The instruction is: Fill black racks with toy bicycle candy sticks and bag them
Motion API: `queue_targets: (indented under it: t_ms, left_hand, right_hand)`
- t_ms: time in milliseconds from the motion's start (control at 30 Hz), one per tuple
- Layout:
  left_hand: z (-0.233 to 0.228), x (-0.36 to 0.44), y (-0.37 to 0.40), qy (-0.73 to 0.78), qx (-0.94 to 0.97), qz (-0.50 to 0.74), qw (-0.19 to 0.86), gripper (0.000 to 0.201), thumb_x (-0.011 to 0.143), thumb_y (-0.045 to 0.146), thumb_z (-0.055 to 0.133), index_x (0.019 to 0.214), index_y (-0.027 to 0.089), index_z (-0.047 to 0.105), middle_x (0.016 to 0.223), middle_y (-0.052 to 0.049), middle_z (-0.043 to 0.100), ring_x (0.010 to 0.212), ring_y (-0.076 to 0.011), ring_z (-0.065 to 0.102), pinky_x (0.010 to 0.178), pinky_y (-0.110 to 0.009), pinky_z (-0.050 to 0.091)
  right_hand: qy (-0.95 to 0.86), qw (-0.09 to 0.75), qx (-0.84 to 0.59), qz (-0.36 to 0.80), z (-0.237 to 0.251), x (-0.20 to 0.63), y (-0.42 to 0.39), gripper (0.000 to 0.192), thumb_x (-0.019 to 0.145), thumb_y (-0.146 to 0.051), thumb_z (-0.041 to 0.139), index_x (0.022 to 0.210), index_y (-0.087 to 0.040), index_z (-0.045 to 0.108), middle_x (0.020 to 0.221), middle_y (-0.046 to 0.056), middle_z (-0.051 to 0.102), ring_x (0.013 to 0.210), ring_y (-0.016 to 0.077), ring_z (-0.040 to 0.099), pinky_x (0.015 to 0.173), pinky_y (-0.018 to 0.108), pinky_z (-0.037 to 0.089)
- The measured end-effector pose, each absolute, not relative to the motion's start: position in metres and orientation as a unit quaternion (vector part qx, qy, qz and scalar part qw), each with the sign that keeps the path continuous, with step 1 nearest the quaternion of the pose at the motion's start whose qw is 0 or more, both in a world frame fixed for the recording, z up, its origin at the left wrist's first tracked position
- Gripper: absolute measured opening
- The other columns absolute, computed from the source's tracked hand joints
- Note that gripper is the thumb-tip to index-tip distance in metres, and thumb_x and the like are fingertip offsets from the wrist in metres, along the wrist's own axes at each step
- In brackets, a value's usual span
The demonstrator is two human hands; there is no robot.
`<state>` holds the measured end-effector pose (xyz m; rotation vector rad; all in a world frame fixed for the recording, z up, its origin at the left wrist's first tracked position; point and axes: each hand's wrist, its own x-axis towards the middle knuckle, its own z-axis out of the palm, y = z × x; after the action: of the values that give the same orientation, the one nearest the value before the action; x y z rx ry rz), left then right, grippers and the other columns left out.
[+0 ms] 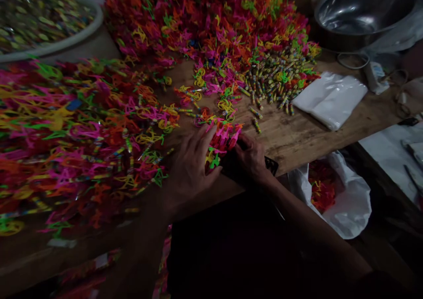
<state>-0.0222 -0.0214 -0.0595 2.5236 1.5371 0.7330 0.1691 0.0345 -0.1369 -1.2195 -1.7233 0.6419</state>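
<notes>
My left hand [193,167] lies with its fingers stretched out and thumb apart, against the left side of a small cluster of pink and red plastic pieces [225,136]. A bright green piece [215,160] shows by its thumb. My right hand [251,157] is on the right of the cluster, fingers curled inward; what they hold, if anything, is hidden in shadow. Under and beside this hand is a dark, flat tray-like thing with a perforated edge [271,165], at the table's front edge. The wooden table [280,131] bears the cluster.
Large heaps of colourful plastic pieces [205,21] cover the back and left. Small patterned tubes [267,79] lie behind my right hand. White plastic bags [330,98], a metal bowl [363,12] and a white sack [355,202] are at right; a full tub [95,39] stands far left.
</notes>
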Motion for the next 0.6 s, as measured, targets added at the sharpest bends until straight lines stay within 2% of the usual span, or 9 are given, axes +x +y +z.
queue_targets:
  t_ms: [133, 200, 267, 333, 500, 600]
  left_hand:
    - [-0.041, -0.021, -0.016, 0.528, 0.818, 0.221, 0.053, 0.095, 0.082, 0.043, 0.077, 0.160, 0.021, 0.028, 0.164, -0.018, 0.038, 0.152, -0.0386, 0.036, 0.123, -0.058, 0.035]
    - [-0.029, -0.019, -0.004, 0.519, 0.824, 0.224, 0.031, 0.081, 0.089, 0.046, 0.070, 0.157, 0.019, 0.035, 0.165, -0.017, 0.037, 0.153, -0.0379, 0.034, 0.125, -0.059, 0.031]
    - [-0.021, -0.016, 0.012, 0.499, 0.834, 0.235, 0.011, 0.060, 0.099, 0.039, 0.055, 0.152, 0.015, 0.043, 0.162, -0.016, 0.043, 0.153, -0.0337, 0.036, 0.127, -0.055, 0.029]
    - [-0.024, -0.011, 0.029, 0.481, 0.843, 0.242, 0.009, 0.050, 0.103, 0.032, 0.045, 0.148, 0.011, 0.049, 0.157, -0.014, 0.050, 0.151, -0.0301, 0.039, 0.128, -0.051, 0.029]
    - [-0.056, -0.002, 0.054, 0.465, 0.854, 0.228, 0.051, 0.047, 0.101, 0.021, 0.035, 0.142, 0.013, 0.057, 0.148, -0.011, 0.060, 0.143, -0.0261, 0.049, 0.123, -0.048, 0.037]
    - [-0.062, -0.004, 0.055, 0.447, 0.862, 0.230, 0.067, 0.048, 0.098, 0.017, 0.036, 0.141, 0.013, 0.058, 0.143, -0.011, 0.062, 0.137, -0.0250, 0.055, 0.120, -0.045, 0.041]
  right_hand:
    - [-0.696, 0.449, -0.499, 0.255, -0.139, 0.168, 0.034, 0.023, 0.091, -0.025, 0.059, 0.109, -0.021, 0.074, 0.111, 0.008, 0.078, 0.101, 0.0229, 0.074, 0.090, 0.035, 0.058]
    - [-0.689, 0.449, -0.505, 0.262, -0.139, 0.168, 0.035, 0.022, 0.091, -0.026, 0.059, 0.106, -0.022, 0.074, 0.108, 0.007, 0.079, 0.097, 0.0227, 0.074, 0.089, 0.035, 0.058]
    - [-0.676, 0.465, -0.499, 0.279, -0.138, 0.168, 0.036, 0.021, 0.091, -0.028, 0.060, 0.105, -0.021, 0.075, 0.108, 0.007, 0.079, 0.097, 0.0230, 0.074, 0.089, 0.035, 0.058]
    - [-0.661, 0.484, -0.486, 0.305, -0.138, 0.168, 0.037, 0.022, 0.092, -0.028, 0.059, 0.105, -0.021, 0.075, 0.109, 0.006, 0.078, 0.099, 0.0228, 0.074, 0.091, 0.035, 0.058]
    - [-0.625, 0.502, -0.470, 0.369, -0.144, 0.168, 0.036, 0.022, 0.094, -0.034, 0.058, 0.104, -0.022, 0.074, 0.105, 0.004, 0.077, 0.098, 0.0201, 0.072, 0.091, 0.034, 0.058]
    - [-0.632, 0.491, -0.479, 0.361, -0.144, 0.168, 0.034, 0.022, 0.096, -0.035, 0.057, 0.105, -0.024, 0.073, 0.107, 0.004, 0.077, 0.100, 0.0212, 0.072, 0.095, 0.037, 0.058]
